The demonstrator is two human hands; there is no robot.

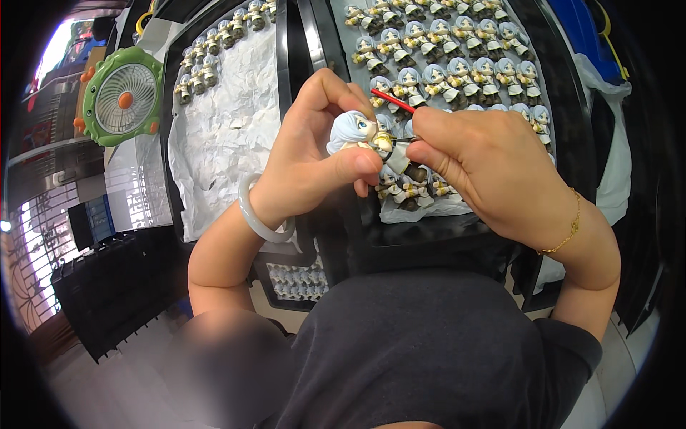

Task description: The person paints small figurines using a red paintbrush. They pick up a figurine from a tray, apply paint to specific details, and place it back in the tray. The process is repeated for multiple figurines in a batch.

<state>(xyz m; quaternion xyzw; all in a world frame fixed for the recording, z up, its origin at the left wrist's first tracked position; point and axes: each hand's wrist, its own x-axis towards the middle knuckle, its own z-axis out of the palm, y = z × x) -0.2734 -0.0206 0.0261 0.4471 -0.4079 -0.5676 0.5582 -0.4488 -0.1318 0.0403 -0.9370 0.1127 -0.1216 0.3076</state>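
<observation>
My left hand [314,143] grips a small chibi figurine [349,131] between thumb and fingers. It has pale blue-white hair, a white and gold outfit and dark boots, and lies tilted with its head to the left. My right hand [486,161] is closed round a thin red stick-like tool [391,100], whose red end points up and left. A slim dark tip shows by my right fingertips, close to the figurine's body; whether it touches, or belongs to the red tool, I cannot tell. Under both hands a black tray [421,230] holds rows of matching figurines [464,75].
Left of it, another black tray [174,154] lined with crumpled white paper [221,150] carries several figurines at its far end. A green fan [123,100] stands further left. Lower down, a tray of more figurines [296,282] shows past my left arm. A blue container [589,39] sits far right.
</observation>
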